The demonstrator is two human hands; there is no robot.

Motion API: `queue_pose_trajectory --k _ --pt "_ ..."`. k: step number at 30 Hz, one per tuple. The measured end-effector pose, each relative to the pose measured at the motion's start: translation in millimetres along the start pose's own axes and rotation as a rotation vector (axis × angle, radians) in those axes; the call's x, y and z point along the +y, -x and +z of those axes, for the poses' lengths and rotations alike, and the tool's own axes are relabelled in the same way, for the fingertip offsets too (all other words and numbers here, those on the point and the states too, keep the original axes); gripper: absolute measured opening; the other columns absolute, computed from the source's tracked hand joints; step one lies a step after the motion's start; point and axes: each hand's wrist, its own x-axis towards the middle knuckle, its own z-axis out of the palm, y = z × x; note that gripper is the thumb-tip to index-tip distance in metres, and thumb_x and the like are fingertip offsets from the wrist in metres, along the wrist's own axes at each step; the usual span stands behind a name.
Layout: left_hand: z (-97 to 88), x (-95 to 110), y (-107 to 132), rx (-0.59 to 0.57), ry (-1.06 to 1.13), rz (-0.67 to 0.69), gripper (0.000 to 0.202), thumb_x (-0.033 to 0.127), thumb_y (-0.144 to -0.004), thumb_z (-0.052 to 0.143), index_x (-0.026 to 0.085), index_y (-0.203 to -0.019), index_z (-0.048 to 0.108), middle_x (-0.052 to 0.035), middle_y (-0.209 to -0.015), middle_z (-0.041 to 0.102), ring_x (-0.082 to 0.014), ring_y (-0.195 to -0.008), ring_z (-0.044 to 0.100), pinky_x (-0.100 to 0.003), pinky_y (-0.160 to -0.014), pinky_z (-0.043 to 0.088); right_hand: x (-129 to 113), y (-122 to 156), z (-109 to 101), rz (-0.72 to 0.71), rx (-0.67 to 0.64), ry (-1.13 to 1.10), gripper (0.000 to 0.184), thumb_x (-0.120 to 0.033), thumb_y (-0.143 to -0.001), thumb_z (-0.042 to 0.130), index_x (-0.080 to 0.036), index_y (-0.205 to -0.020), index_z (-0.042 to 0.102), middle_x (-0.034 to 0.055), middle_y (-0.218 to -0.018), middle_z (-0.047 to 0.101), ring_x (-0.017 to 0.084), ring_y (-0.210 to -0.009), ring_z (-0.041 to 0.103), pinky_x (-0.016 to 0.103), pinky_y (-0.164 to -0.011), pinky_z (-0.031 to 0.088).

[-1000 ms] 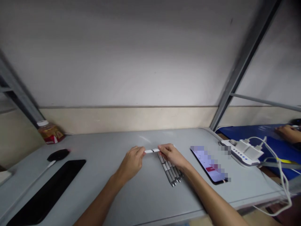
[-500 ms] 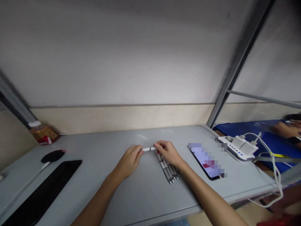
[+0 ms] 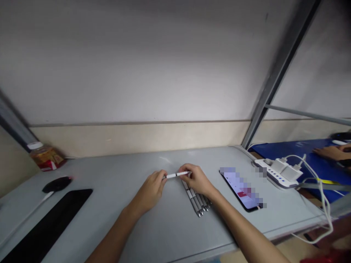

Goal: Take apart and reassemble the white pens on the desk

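Between my two hands a white pen (image 3: 172, 176) with dark bands is held nearly level above the desk. My left hand (image 3: 153, 188) pinches its left end, the fingers covering that tip. At the other end, the thumb and fingers of my right hand (image 3: 195, 178) are closed around the pen. Several grey-and-white pens (image 3: 196, 201) lie side by side on the grey desk (image 3: 164, 226), just below my right hand and partly hidden by it. Their silver tips point toward me.
A lit phone (image 3: 241, 190) lies to the right, beside a white power strip (image 3: 275, 174) with plugs and looping cables. On the left are a black mat (image 3: 52, 223), a black charging pad (image 3: 57, 184) and a drink bottle (image 3: 46, 157). Another person's hand (image 3: 330, 152) rests at a blue desk.
The pen shows more of its length at the right end, as my right fingers have shifted along it. My left hand is almost where it was. The other person's hand has moved slightly.
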Motion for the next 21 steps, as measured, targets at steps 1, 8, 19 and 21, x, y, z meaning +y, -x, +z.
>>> queue_pose_trajectory --k 1,8,19,21 --pt "0.4 -0.2 0.1 -0.004 -0.006 -0.004 0.024 0.034 -0.097 0.031 0.021 -0.098 0.052 -0.0039 -0.087 0.057 -0.0189 -0.079 0.054 -0.034 -0.075 0.044 0.0 0.3 0.3 -0.027 0.020 0.023 0.014 -0.026 -0.084 0.058 -0.018 -0.091 0.067 0.0028 -0.083 0.067 0.014 -0.073 0.057 0.024 -0.066 0.041" --pt "-0.3 2.6 -0.8 -0.019 -0.132 0.035 0.029 0.031 -0.098 0.028 0.020 -0.088 0.053 -0.0040 -0.085 0.058 -0.0193 -0.080 0.053 -0.034 -0.073 0.040 1.6 3.3 4.6 -0.072 -0.028 0.273 0.018 -0.027 -0.091 0.052 -0.023 -0.091 0.070 0.0030 -0.084 0.069 0.018 -0.084 0.059 0.031 -0.082 0.036" --pt "4.7 0.6 -0.7 -0.049 -0.257 0.041 0.032 0.025 -0.098 0.027 0.019 -0.074 0.048 -0.0025 -0.075 0.056 -0.0179 -0.074 0.050 -0.031 -0.068 0.036 2.0 5.9 12.4 -0.188 -0.053 0.515 0.019 -0.011 -0.084 0.057 -0.022 -0.096 0.066 0.0051 -0.092 0.061 0.020 -0.093 0.050 0.035 -0.081 0.028" --pt "5.0 0.1 -0.5 -0.046 -0.235 0.037 0.032 0.026 -0.099 0.027 0.019 -0.074 0.047 -0.0021 -0.075 0.055 -0.0169 -0.071 0.050 -0.030 -0.067 0.036 -0.3 6.6 12.8 -0.205 -0.058 0.555 0.020 -0.012 -0.086 0.055 -0.023 -0.099 0.067 0.0060 -0.094 0.061 0.020 -0.094 0.049 0.035 -0.081 0.027"
